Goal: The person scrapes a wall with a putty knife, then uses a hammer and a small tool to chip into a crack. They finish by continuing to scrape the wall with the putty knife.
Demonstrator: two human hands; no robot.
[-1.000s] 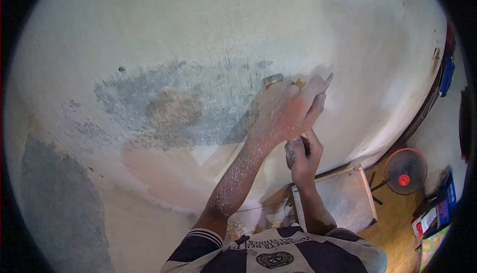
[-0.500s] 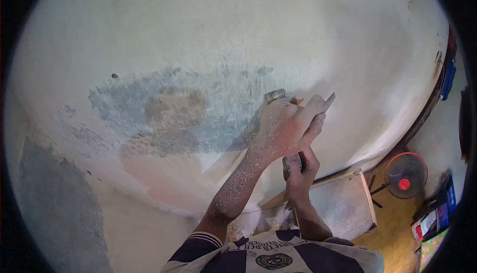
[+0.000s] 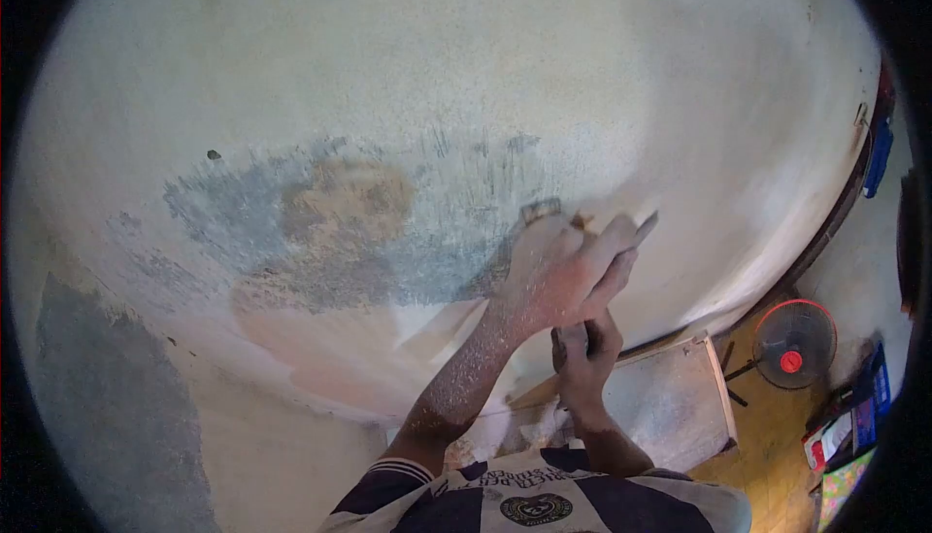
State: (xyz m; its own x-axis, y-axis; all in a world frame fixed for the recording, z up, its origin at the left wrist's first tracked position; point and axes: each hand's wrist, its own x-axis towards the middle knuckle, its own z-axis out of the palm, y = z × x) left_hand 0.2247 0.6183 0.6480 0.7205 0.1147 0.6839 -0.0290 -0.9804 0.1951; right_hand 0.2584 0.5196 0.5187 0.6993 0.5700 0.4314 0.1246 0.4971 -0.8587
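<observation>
My left hand [image 3: 558,266], dusted white, is closed over the head of a scraper-like tool against the pale wall [image 3: 437,57]. A grey, worn end of the tool [image 3: 540,210] shows beyond the knuckles, and a flat grey tip [image 3: 648,228] sticks out on the right. Most of the tool is hidden under the fingers, so its exact kind is unclear. Below, my right hand [image 3: 588,368] is wrapped round its dark handle [image 3: 571,341]. To the left of the hands lies a rough grey scraped patch [image 3: 437,251] with a brownish spot.
A standing fan [image 3: 792,362] with a red rim is at the lower right on the yellowish floor [image 3: 762,475]. Nearer me is a dusty, wood-edged panel [image 3: 670,407]. Blue and patterned items [image 3: 864,421] lie along the right side. Another grey patch [image 3: 116,407] marks the lower left wall.
Both hands and the tool have moved a little downward along the wall, toward my body. The grip of each hand looks the same.
</observation>
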